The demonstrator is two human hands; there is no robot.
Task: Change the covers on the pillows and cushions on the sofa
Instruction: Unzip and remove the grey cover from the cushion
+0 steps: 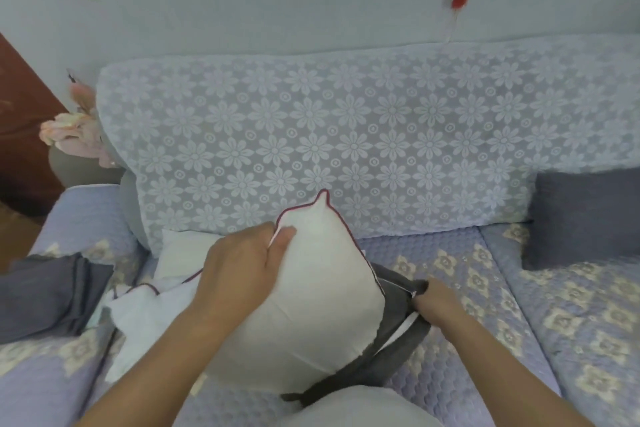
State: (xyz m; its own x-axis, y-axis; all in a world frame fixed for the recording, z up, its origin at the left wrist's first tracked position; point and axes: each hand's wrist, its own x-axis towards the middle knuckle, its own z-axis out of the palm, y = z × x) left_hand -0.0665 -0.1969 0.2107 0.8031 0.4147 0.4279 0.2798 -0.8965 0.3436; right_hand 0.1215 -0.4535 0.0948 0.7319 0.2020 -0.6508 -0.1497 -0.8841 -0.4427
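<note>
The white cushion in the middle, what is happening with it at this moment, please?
A person is working at the sofa on a white cushion with dark red piping. The left hand pinches its upper edge. The right hand grips the open edge of a dark grey cover that wraps the cushion's lower right side only; most of the cushion is outside it. Folded dark grey fabric and white fabric lie at the left, and a dark grey cushion leans at the right.

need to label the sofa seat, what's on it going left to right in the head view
folded dark grey covers → left hand → white pillow with maroon piping → right hand → dark grey cushion
</note>
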